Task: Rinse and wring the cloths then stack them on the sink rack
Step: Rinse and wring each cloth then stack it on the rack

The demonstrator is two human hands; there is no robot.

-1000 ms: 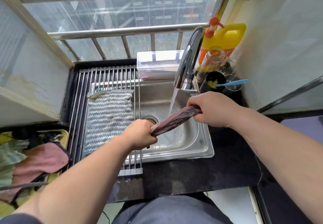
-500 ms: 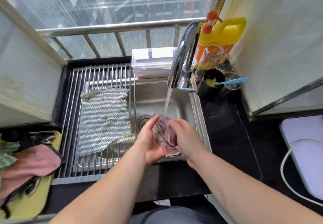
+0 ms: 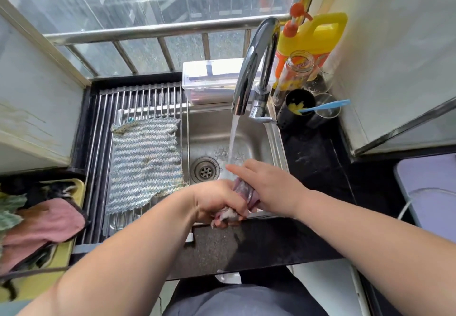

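Purple cloth (image 3: pixel 243 191): bunched at 6 o'clock rim of sink (image 3: pixel 212 130). Hands together; left hand (image 3: pixel 217 202) clamped round it, right hand (image 3: pixel 269 182) resting on it, fingers (image 3: pixel 237 168) straight under water stream (image 3: pixel 233 140). Striped cloth (image 3: pixel 145 162) flat on rack (image 3: pixel 138 98), 9 o'clock.

Bare forearms (image 3: pixel 138 254), grey-blue trousers (image 3: pixel 246 301)

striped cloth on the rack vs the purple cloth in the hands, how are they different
The striped cloth lies spread flat on the sink rack; the purple cloth is bunched into a wad. The striped cloth is untouched; the purple cloth is gripped by the left hand, with the right hand on it, over the sink. Both are cloths.
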